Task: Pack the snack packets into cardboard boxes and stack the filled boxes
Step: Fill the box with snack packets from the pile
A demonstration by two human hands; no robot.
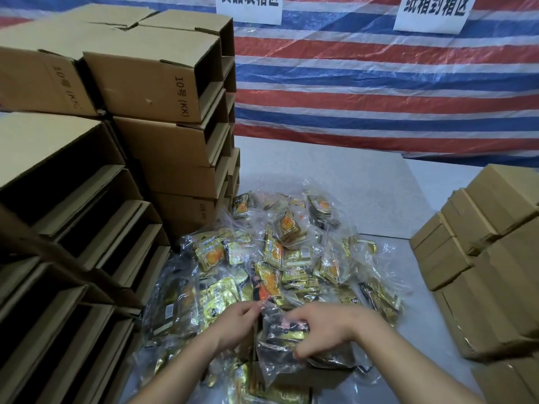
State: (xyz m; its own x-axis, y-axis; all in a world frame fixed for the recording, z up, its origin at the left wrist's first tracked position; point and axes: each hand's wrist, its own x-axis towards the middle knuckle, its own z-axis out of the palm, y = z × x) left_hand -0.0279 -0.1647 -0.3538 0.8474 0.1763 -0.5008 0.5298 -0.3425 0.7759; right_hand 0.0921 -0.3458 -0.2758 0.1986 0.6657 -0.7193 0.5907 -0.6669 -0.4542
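Both hands are working a clear bag of snack packets (287,336) into an open box (294,374) on the desk: left hand (237,322) pinching the plastic, right hand (323,325) curling its fingers (300,352) around the bag, likely steadying it.

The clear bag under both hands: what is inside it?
Dark and gold snack packets show through the clear bag. Both hands grip it, so the fingers cover part of the contents.

Both your forearms reach forward, wrists close together. Your left hand (237,323) has its fingers curled, pinching. Your right hand (322,328) is palm down, fingers bent and gripping.
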